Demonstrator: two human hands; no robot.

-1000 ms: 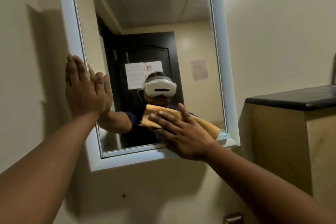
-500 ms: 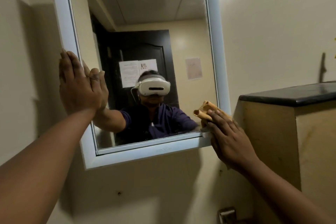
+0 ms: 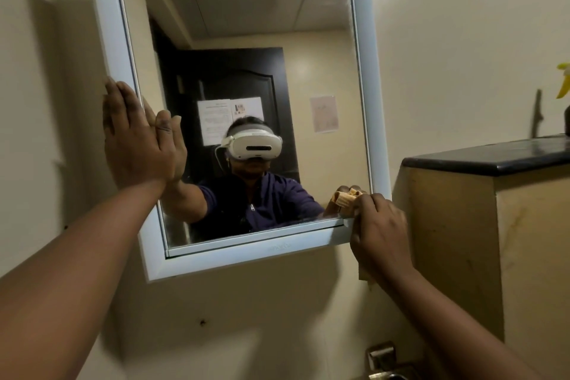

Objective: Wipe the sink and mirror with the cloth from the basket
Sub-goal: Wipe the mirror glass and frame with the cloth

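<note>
A white-framed mirror (image 3: 253,251) hangs tilted on the cream wall. My left hand (image 3: 134,142) lies flat, fingers together, against the mirror's left frame and glass. My right hand (image 3: 381,230) presses a bunched tan cloth (image 3: 344,200) onto the mirror's bottom right corner. Most of the cloth is hidden under the hand; a corner of it hangs below my wrist. The sink and the basket are out of view.
A beige cabinet with a dark top (image 3: 493,159) stands close to the right of the mirror. A yellow-nozzled bottle (image 3: 564,80) peeks in at the right edge. A metal tap fitting (image 3: 382,358) shows at the bottom.
My right hand has swept the cloth rightward along the mirror's lower edge, from the middle of the glass to the bottom right corner. The left hand stays pressed on the left frame.
</note>
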